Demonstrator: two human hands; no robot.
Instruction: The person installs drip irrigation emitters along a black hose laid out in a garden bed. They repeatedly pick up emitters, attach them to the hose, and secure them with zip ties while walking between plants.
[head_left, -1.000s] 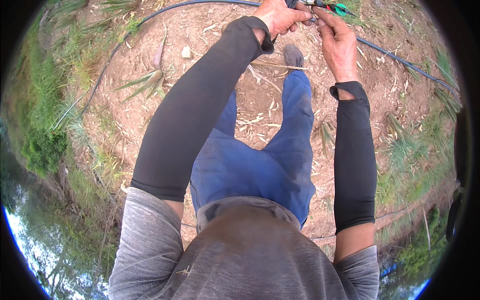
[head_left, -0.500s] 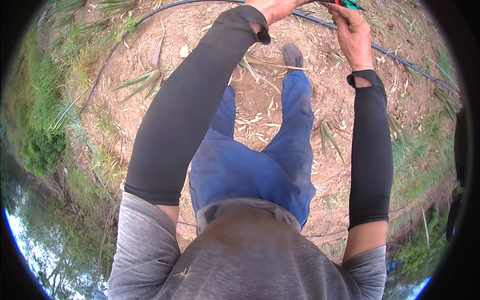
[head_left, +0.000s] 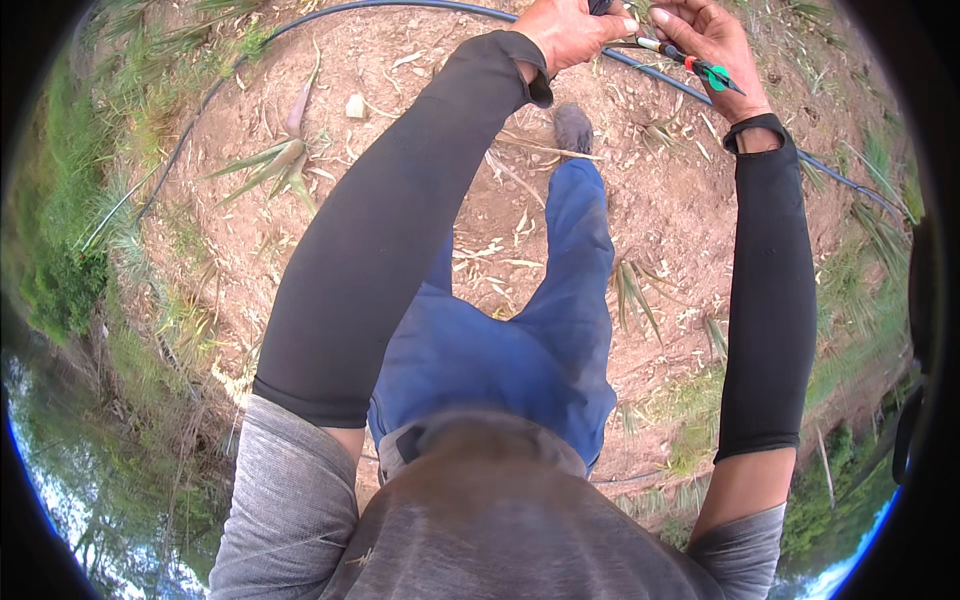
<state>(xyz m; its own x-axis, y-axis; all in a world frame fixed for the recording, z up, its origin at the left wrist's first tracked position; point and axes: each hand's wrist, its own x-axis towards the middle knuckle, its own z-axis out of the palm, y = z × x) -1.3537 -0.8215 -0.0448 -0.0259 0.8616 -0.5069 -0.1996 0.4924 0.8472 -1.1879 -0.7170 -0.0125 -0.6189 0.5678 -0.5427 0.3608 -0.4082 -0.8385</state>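
My left hand (head_left: 566, 32) is at the top of the view, its fingers closed around a black piece (head_left: 599, 6) that is mostly hidden. Close by on the right, my right hand (head_left: 716, 42) has thumb and forefinger drawn together in a pinch; whatever lies between their tips is too small to make out. A slim black rod with white, red and green parts and a pointed end (head_left: 692, 64) slants across the right palm. Its other end runs toward my left fingers, and which hand bears it I cannot tell.
A blue-black hose (head_left: 655, 73) arcs over the dry soil beyond my feet. Cut spiky plants (head_left: 285, 165) and dry leaf scraps lie around my legs. One shoe (head_left: 573, 130) shows. Grass and bushes (head_left: 65, 230) line the left, with more greenery at right.
Both hands have come lower into view, and the right hand has shifted right and turned. The rod now shows along more of its length. The black piece in my left hand has come into view.
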